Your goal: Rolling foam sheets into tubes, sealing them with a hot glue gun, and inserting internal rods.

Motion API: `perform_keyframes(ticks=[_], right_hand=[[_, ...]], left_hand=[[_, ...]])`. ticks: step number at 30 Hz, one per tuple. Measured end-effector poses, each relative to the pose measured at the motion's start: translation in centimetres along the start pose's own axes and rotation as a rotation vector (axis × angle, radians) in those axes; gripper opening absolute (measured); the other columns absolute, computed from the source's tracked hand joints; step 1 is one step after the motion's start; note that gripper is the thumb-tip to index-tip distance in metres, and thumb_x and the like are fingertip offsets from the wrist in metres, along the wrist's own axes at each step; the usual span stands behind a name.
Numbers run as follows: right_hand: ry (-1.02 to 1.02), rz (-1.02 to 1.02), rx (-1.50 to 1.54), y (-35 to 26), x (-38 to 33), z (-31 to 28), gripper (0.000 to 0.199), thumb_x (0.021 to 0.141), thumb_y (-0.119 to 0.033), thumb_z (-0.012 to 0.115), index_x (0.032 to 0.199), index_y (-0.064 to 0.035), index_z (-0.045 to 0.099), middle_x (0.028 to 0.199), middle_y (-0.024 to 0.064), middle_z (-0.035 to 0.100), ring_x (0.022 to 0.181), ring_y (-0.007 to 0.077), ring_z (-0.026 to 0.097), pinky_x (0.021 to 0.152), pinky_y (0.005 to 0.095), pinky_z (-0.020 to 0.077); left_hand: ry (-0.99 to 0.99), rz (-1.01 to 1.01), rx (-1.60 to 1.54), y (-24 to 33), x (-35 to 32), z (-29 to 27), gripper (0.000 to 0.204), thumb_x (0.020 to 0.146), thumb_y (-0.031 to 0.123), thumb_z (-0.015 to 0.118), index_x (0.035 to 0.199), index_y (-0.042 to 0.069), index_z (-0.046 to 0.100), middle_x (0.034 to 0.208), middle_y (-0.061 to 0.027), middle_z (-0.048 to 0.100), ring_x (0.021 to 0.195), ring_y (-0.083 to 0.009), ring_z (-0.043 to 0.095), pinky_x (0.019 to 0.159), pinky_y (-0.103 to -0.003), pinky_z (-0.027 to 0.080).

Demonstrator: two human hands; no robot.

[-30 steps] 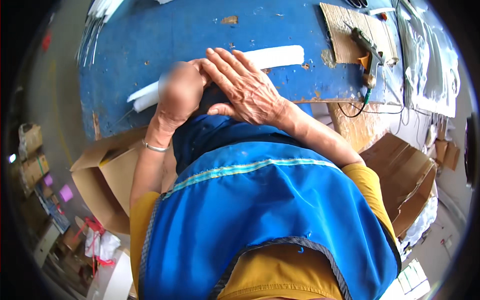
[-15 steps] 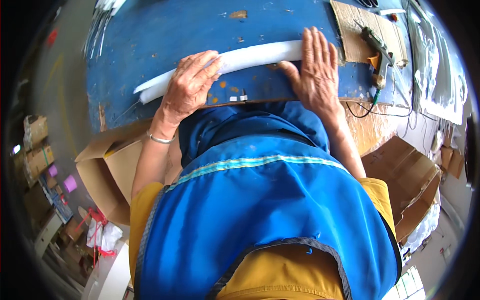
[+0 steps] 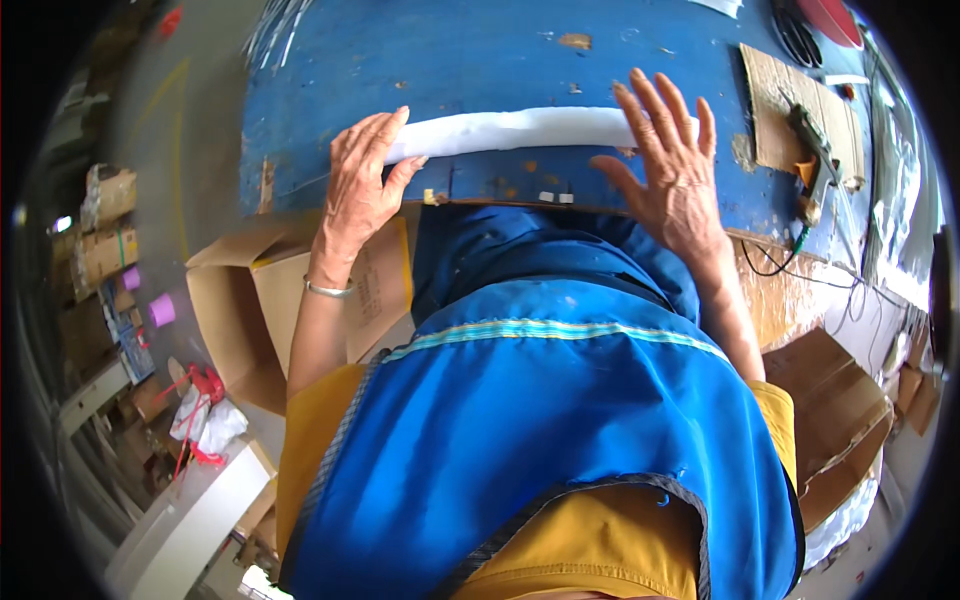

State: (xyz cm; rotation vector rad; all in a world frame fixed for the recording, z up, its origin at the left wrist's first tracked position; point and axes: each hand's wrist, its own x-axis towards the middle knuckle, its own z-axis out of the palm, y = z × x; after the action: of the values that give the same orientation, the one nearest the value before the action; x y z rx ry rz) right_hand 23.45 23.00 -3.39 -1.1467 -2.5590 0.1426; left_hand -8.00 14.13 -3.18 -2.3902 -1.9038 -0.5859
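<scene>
A long white roll [image 3: 520,130] of soft, thin sheet material lies crosswise near the front edge of the blue table [image 3: 470,60]. My left hand [image 3: 362,185] is at its left end, thumb below and fingers above, with a gap between them. Whether the fingertips press on that end I cannot tell. Over the right end rests my right hand [image 3: 675,175], palm down, fingers spread and thumb stretched toward the roll's near side. It covers the roll's right tip.
A glue gun [image 3: 812,140] with a cord lies on a cardboard piece [image 3: 765,110] at the right. An open cardboard box [image 3: 240,320] stands below the table at left, another box [image 3: 835,400] at right. Thin white strips [image 3: 280,30] lie at the far left.
My left hand has moved from on top of the roll to its left end, where nothing now sticks out. My right hand's fingers have spread. The whole view has shifted.
</scene>
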Motion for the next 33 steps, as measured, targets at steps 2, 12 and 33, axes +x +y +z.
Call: perform_keyframes(ticks=[2,12,33], right_hand=[[0.027,-0.032,-0.044,1.0,0.5,0.0,0.056,0.079,-0.018,0.066,0.130,-0.0111,0.044,0.133,0.0099,0.045,0.130,0.0259,0.034,0.109,0.0496,0.0138],[0.119,-0.181,-0.216,7.8,4.8,-1.6,0.036,0.077,-0.001,0.061,0.113,-0.0057,0.056,0.110,0.0101,0.058,0.115,0.0253,0.049,0.106,0.0499,0.0227],[0.240,-0.009,-0.066,7.9,3.0,2.2,0.055,0.076,0.004,0.041,0.131,-0.0042,0.042,0.131,0.0158,0.047,0.127,0.0287,0.039,0.108,0.0411,0.0258]], left_hand=[[-0.016,-0.057,-0.009,-0.5,-0.3,0.0,0.050,0.077,0.021,0.068,0.123,0.007,0.052,0.109,-0.0126,0.059,0.103,-0.0285,0.053,0.089,-0.040,0.038],[-0.060,-0.163,-0.624,4.6,2.2,-1.4,0.022,0.076,0.003,0.068,0.097,-0.001,0.062,0.085,-0.0108,0.062,0.074,-0.0220,0.065,0.064,-0.030,0.052],[0.157,-0.074,-0.300,7.3,0.4,2.2,0.026,0.070,-0.007,0.061,0.094,0.002,0.063,0.084,-0.0114,0.059,0.072,-0.0287,0.057,0.064,-0.036,0.048]])
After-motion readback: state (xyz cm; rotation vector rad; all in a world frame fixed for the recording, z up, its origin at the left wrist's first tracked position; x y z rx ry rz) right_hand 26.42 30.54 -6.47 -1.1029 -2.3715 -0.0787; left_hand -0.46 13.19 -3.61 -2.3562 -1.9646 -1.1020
